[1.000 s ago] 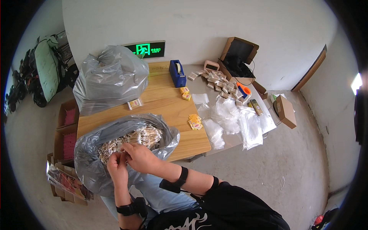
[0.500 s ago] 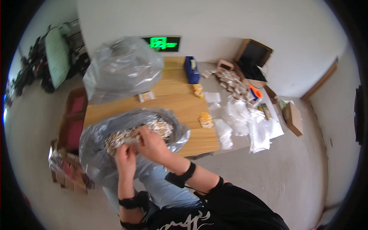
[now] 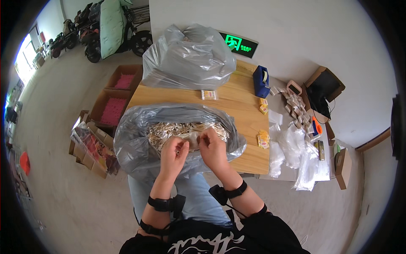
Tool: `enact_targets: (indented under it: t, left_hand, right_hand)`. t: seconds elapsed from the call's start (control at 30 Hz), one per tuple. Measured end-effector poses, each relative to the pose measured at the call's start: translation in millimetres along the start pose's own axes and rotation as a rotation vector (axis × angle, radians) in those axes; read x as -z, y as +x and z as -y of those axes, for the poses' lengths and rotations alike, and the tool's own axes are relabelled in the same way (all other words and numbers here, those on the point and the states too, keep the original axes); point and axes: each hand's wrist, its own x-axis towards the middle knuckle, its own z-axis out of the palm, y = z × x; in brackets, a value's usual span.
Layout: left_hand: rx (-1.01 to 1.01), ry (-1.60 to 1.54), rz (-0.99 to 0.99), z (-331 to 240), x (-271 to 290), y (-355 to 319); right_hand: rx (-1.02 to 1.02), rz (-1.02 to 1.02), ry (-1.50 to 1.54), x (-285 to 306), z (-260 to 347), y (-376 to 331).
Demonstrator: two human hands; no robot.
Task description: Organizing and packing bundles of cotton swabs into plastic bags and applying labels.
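Grey plastic around both hands in the head view: working over the mouth of a large crumpled bag [image 3: 135,144], with loose cotton swabs [image 3: 163,131] heaped directly beneath the fingers. Closing the thumb and fingers of the right hand [image 3: 213,150] on what looks like a small clear bag [image 3: 194,137], blurring into the swabs behind. Curling the fingers of the left hand [image 3: 172,154] just beside it, turning its thumb toward the right one; being unable to tell whether also grasping the film. Wearing black straps [image 3: 160,205] on both forearms. Resting ahead of the hands on the wooden table [image 3: 249,122]: a filled packet [image 3: 209,95] just past the bag's rim and, beyond it, a bulging grey sack [image 3: 188,59]. Standing ahead and to the right of the hands: a blue tape dispenser [image 3: 261,82]. Lying right of the hands: small yellow cards [image 3: 263,139]. Spreading out farther right: flat clear bags [image 3: 294,148] and, ahead of those, piled small packets [image 3: 296,106]. Sitting well left of the hands, on the floor: cardboard boxes [image 3: 119,95] containing pink pieces [image 3: 113,111].
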Motion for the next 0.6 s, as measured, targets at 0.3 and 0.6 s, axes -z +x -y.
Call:
enact_targets:
  t: [0.3, 0.6]
  left_hand:
    - [0.625, -0.864, 0.001, 9.6, 7.5, 0.8]
    - [0.475, -0.784, -0.125, 26.1, 1.4, 6.7]
  right_hand:
    - [-0.346, 0.009, 0.632, -1.7, -12.8, 1.2]
    - [-0.479, 0.175, 0.66, 3.4, -18.2, 3.7]
